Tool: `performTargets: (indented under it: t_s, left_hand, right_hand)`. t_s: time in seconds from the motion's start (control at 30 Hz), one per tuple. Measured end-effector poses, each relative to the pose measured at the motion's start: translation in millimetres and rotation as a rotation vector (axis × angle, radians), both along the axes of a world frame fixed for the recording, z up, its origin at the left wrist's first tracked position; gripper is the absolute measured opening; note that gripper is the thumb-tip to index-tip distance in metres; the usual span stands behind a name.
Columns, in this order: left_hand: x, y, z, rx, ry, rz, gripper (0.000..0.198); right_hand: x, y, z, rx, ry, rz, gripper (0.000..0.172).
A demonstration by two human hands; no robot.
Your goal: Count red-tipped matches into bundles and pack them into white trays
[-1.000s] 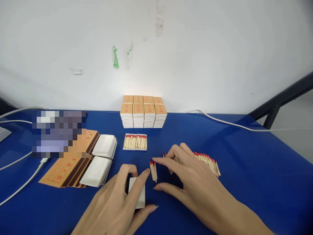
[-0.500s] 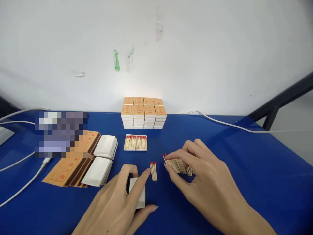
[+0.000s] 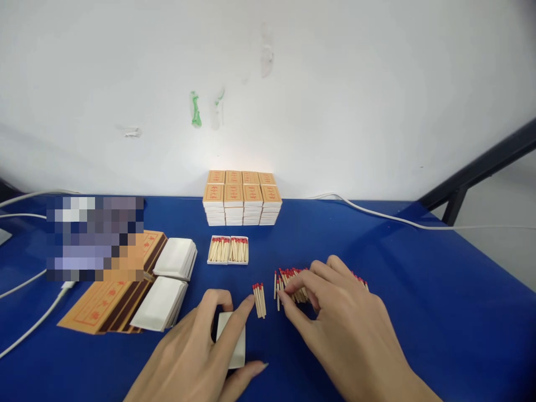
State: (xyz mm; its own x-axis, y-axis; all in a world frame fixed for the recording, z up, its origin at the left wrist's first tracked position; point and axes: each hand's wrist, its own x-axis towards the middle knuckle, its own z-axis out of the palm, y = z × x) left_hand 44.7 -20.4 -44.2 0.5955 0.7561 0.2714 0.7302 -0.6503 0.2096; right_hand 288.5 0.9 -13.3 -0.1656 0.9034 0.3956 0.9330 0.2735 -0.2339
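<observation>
My left hand [image 3: 201, 340] is curled around a white matchbox tray [image 3: 238, 343] on the blue table, its index finger lying across the tray and its thumb extended near the front edge. That index fingertip is beside a small row of red-tipped matches [image 3: 259, 301]. Over a larger heap of matches [image 3: 293, 274], my right hand [image 3: 339, 318] has thumb and index finger pinched together at a match on the heap's left side. The right hand covers much of the heap.
Two match-filled trays [image 3: 228, 250] lie behind the small row. Stacked orange-topped matchboxes [image 3: 243, 195] stand against the wall. White folded pieces [image 3: 161, 301] and orange printed cards [image 3: 87, 312] lie left, near a pixelated patch. White cables [image 3: 377, 216] cross the table.
The view has shifted slightly. My right hand has drawn back a little toward me, uncovering more red match heads. My left hand keeps its position around the tray.
</observation>
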Motion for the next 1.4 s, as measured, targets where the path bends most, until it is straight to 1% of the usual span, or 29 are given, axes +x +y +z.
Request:
performTargets:
  t_s: [0.13,0.37,0.5,0.63,0.8,1.0,1.1,1.2,1.33,1.4]
  left_hand:
    - [-0.2,0.6,-1.6,0.005,-0.001,0.011,0.050]
    - [2.0,0.9,3.8,-0.008,-0.018,-0.001,0.048]
    - [5.5,2.7,7.1,0.019,-0.050,0.000,0.045]
    - [6.8,3.0,8.6,0.020,-0.047,0.000,0.044]
    - [5.9,2.1,9.2,0.017,-0.038,-0.004,0.044]
    - [5.7,4.0,10.5,0.023,-0.017,-0.020,0.041]
    - [5.1,4.5,10.0,0.026,-0.032,-0.011,0.040]
    - [4.6,3.3,8.7,0.021,-0.040,-0.019,0.039]
    - [4.2,0.7,7.3,-0.024,-0.005,-0.024,0.048]
    - [4.3,0.3,7.2,-0.025,0.002,-0.018,0.047]
  right_hand:
    - [-2.9,-0.9,-1.3,0.002,0.002,-0.016,0.020]
    - [-4.2,-2.2,-0.2,-0.014,0.025,-0.007,0.022]
    - [-6.4,-1.1,-0.4,-0.017,0.026,-0.015,0.025]
    - [-7.0,0.1,-1.0,-0.018,0.033,-0.017,0.023]
    - [-8.4,-1.6,-1.3,-0.034,0.054,0.000,0.024]
    - [-10.0,-0.6,-0.5,-0.079,0.133,0.036,0.028]
    - [-8.0,1.8,0.0,-0.057,0.128,0.017,0.021]
    - [-7.4,4.8,0.4,-0.058,0.116,0.049,0.008]
    - [-10.1,8.9,-1.0,-0.103,0.071,0.156,0.026]
    - [-11.4,10.1,-2.6,-0.132,0.063,0.199,0.032]
